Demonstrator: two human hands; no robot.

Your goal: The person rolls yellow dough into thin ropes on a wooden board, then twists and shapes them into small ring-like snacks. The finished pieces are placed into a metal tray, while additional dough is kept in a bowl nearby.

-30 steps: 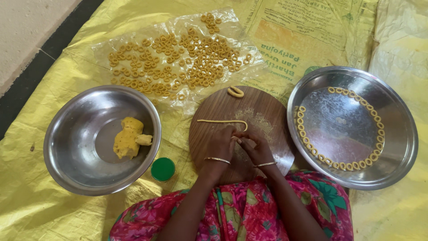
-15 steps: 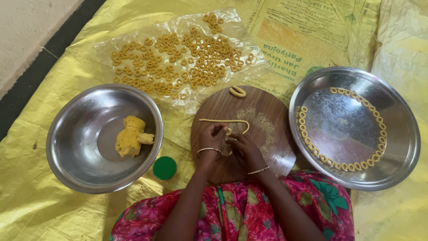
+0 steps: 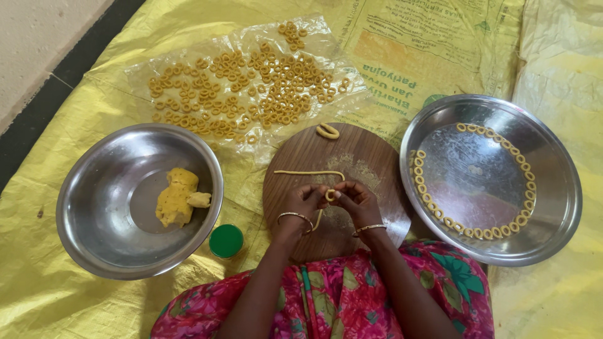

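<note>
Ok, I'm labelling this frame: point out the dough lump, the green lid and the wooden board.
dough lump (image 3: 176, 199), head view, middle of lump.
green lid (image 3: 226, 240), head view, top face.
wooden board (image 3: 352, 147), head view, bare upper part.

Bare forearms, a thin metal bangle (image 3: 296, 217) at each wrist, pink floral garment (image 3: 333, 301) with green leaves.

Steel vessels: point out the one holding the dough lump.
The deep steel bowl beside the left hand holds the yellow dough lump; the wide steel plate opposite carries only small dough rings along its inner edge.
</note>
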